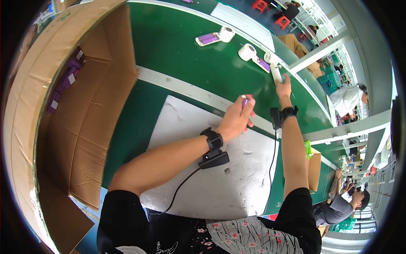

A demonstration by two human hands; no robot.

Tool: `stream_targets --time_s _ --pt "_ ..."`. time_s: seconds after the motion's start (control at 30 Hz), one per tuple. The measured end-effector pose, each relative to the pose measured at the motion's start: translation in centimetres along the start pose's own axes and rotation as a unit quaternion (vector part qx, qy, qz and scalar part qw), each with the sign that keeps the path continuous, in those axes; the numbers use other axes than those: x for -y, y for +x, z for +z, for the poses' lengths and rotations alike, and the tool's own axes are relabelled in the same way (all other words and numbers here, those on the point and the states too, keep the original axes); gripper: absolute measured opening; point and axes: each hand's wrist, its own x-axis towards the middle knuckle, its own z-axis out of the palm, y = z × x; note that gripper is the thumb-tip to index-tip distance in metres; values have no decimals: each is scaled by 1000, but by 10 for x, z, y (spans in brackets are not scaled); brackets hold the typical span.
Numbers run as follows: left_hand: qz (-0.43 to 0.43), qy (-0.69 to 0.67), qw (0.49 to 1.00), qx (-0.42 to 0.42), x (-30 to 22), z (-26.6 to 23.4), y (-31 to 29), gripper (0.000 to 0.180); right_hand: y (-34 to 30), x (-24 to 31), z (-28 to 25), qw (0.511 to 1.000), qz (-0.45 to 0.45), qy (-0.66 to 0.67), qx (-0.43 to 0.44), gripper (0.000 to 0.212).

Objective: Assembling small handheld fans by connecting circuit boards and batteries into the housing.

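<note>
My left hand [237, 118] is above the white foam sheet [203, 169], its fingers closed round a small purple object [245, 101]. Only the end of that object shows at the thumb, so its kind is hidden. Farther right, my right hand [283, 88] reaches over the green table, thumb and fingers apart. By its fingertips lies a slim white device [275, 73]; whether they touch it I cannot tell. Just left of it is a white round-headed device [248, 52] with a purple panel on its handle. Another such device [209, 39] lies farther left.
A large open cardboard box [95, 106] stands at the left, with several purple packages [63, 84] inside. A pale metal strip [182, 87] crosses the green table [177, 42]. At right are a small carton [314, 169] and a seated person [342, 207]. Cables hang from both wrist straps.
</note>
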Motion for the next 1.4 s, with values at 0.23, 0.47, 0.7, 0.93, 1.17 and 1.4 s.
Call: stream_targets --time_s 0.23,0.47,0.7,0.93,1.17,1.4 --pt "20 19 1000 12 2 -1 -2 45 25 -6 -7 962 -120 -235 -77 18" --pt "53 6 998 -31 2 -1 5 42 -72 35 -74 963 -174 -207 -8 11" --pt "157 45 966 -202 4 -21 25 38 -261 89 -103 870 -434 -155 176 25" --pt "211 93 945 -231 -1 -22 32 35 -346 90 -128 834 -454 -117 289 25" --pt "185 139 959 -163 -42 -25 -17 39 -340 145 -186 743 -498 311 322 36" --pt "71 134 988 -28 -64 17 -75 50 -324 135 -212 549 -528 434 481 20"
